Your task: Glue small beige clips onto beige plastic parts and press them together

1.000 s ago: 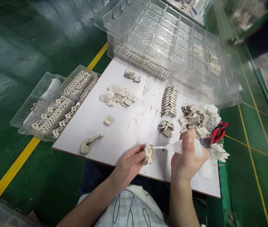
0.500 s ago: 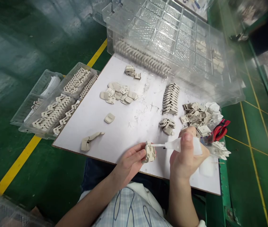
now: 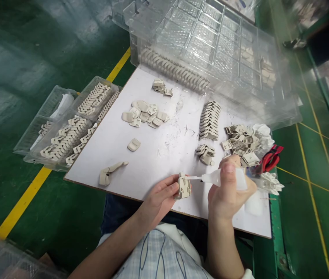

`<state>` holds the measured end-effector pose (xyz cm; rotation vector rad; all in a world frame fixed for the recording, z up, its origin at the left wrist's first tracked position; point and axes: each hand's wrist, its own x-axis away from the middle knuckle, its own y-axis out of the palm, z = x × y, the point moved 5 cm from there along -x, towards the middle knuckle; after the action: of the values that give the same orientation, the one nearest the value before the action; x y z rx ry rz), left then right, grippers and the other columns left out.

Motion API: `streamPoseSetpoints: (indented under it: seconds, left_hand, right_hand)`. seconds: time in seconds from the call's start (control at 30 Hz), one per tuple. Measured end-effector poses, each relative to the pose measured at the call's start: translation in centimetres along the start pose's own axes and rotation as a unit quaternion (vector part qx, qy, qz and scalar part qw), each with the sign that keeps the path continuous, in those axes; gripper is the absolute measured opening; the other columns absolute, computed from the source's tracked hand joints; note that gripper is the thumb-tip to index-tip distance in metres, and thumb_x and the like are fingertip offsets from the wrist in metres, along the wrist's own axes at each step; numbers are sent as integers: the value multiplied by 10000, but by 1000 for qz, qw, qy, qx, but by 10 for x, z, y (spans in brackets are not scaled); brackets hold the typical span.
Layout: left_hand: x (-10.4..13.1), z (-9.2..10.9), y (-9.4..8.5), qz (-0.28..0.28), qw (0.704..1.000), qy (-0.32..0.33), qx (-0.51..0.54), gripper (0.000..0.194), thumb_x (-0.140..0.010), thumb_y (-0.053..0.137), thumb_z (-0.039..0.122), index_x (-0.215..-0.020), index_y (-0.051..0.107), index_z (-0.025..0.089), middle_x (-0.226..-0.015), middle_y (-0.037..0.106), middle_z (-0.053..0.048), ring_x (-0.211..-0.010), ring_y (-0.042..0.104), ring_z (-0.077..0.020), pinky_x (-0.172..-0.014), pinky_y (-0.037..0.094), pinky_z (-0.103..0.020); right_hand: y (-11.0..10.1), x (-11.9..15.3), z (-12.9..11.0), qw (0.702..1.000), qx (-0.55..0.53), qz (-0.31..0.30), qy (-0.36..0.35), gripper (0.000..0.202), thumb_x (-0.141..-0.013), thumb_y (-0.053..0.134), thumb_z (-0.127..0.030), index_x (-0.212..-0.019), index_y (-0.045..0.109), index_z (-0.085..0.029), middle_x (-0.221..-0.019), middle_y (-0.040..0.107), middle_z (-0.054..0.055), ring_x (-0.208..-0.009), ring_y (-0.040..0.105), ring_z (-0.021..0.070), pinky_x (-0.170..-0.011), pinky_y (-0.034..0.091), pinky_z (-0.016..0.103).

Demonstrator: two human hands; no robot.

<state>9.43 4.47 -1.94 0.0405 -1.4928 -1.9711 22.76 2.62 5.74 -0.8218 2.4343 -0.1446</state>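
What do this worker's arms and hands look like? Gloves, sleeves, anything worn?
Both are bare: no gloves on the left hand or the right hand, and no rings, watch or sleeves show on the forearms. The nails are short and plain. Lower down, a light checked shirt with a dark looping pattern covers the body.

A white board serves as the surface (image 3: 158, 155), scuffed with dark marks near its middle. Taking the neat row of stacked beige parts (image 3: 209, 120) as landmark: a loose heap of beige covers (image 3: 145, 115) lies well to its left, a single cover (image 3: 133, 144) below that heap, a jumbled pile of clips (image 3: 241, 143) just to its right, and clear trays (image 3: 211, 50) rest beyond it.
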Motion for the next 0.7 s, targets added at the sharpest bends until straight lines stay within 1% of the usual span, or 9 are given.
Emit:
streamPoseSetpoints:
  seconds: [0.27, 0.47, 0.7]
  left_hand:
    - [0, 1, -2, 0, 1000, 3, 7, 331, -801, 806, 404, -1005, 773, 145, -856, 541, -35, -800, 435, -147, -805, 364, -282]
    - [0, -1, -4, 8, 1000, -3, 15, 349, -791, 818, 402, -1024, 785, 144, -908, 605, -60, -903, 513, -174, -887, 379, -285]
    - [1, 0, -4, 10, 1000, -3, 5, 387, -804, 805, 406, -1077, 775, 133, -957, 616, -72, -940, 515, -183, -920, 384, -301]
  right_hand:
    - [-4, 0, 0, 1000, 7, 1, 6, 453, -937, 589, -378, -581, 346, -240, -626, 297, -34, -632, 333, 143, -596, 251, 331]
    - [-5, 1, -1, 999, -37, 11, -27, 462, -936, 614, -338, -578, 342, -231, -630, 298, -32, -630, 317, 143, -616, 230, 339]
    - [-3, 3, 2, 999, -39, 2, -23, 472, -938, 626, -332, -580, 340, -224, -631, 284, -37, -630, 297, 140, -603, 205, 335]
